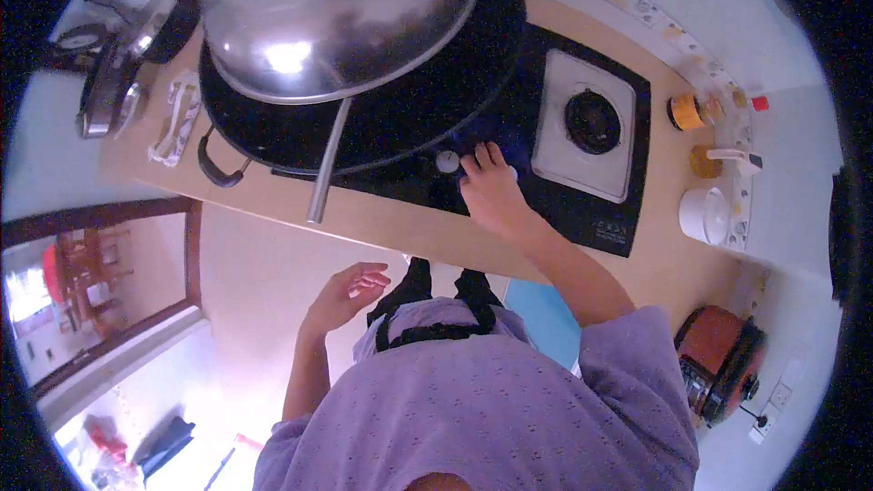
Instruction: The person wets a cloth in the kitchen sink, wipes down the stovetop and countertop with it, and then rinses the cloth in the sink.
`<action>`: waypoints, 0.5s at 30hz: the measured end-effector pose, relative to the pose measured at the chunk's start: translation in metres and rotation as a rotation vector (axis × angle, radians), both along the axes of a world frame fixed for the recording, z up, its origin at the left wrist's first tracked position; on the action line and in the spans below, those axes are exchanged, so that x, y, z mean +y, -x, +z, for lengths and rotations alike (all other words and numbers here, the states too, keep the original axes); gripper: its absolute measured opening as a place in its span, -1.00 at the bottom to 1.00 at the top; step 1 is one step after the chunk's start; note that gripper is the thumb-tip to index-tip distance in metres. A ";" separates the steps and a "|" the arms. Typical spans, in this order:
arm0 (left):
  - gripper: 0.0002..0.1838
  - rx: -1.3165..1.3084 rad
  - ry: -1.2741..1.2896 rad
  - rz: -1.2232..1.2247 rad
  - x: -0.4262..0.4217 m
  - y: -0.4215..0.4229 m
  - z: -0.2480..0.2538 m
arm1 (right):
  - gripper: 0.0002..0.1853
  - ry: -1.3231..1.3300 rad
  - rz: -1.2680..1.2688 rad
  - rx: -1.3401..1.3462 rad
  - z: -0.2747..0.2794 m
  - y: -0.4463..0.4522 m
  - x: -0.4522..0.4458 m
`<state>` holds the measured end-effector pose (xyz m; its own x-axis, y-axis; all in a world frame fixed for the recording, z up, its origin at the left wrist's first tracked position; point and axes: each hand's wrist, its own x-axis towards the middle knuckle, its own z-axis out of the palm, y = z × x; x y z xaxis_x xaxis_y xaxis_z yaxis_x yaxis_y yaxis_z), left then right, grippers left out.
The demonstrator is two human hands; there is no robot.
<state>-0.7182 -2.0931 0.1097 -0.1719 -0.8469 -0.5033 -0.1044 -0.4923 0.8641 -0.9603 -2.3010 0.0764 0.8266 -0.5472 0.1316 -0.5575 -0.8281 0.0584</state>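
Observation:
My right hand (494,189) is at the front of the black gas stove (593,224), its fingers bent down round a pale knob that is mostly hidden under them. Another round knob (447,161) shows just left of the fingertips. My left hand (350,295) hangs in front of the counter edge, loosely curled and holding nothing. A large black wok (264,141) covers the stove's left side. On it rests a domed metal lid (336,18), tilted, and a metal handle (329,159) sticks out over the counter's front edge.
The right burner (593,121) is bare. Jars (687,113), a white-handled container (705,161) and a white bowl (705,215) line the wall side. Pans (114,82) and a white rack (177,118) lie left. A red-brown cooker (718,355) stands at lower right.

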 end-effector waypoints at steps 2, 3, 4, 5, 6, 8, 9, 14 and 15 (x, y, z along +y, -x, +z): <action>-0.64 0.029 -0.015 0.045 0.004 -0.007 0.001 | -0.79 -0.061 0.025 0.007 0.004 -0.002 0.012; -0.63 0.060 -0.036 0.072 0.008 -0.012 -0.001 | -0.80 -0.093 0.033 0.011 0.006 -0.004 0.019; -0.62 0.092 -0.056 0.098 0.012 -0.017 -0.003 | -0.82 -0.106 0.008 -0.019 0.005 -0.007 0.025; -0.62 0.069 -0.065 0.101 0.016 -0.021 -0.005 | -0.83 -0.120 -0.017 -0.049 0.003 -0.011 0.032; -0.62 0.046 -0.074 0.104 0.018 -0.025 -0.006 | -0.84 -0.134 -0.042 -0.079 0.002 -0.015 0.035; -0.63 -0.003 -0.101 0.104 0.021 -0.029 -0.006 | -0.83 -0.206 -0.115 -0.171 0.003 -0.019 0.037; -0.63 -0.030 -0.118 0.100 0.019 -0.029 0.000 | -0.83 -0.256 -0.152 -0.208 0.003 -0.019 0.038; -0.65 -0.044 -0.089 0.104 0.011 -0.041 0.000 | -0.83 -0.580 -0.592 -0.634 0.047 0.002 0.023; -0.65 -0.046 -0.071 0.101 0.012 -0.046 -0.004 | -0.82 -0.658 -0.771 -0.749 0.064 0.008 0.017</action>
<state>-0.6724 -2.0808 0.1059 -0.0627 -0.8206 -0.5680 -0.0900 -0.5622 0.8221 -0.9681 -2.2840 0.1403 0.1044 -0.9932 -0.0517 -0.6256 -0.0252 -0.7797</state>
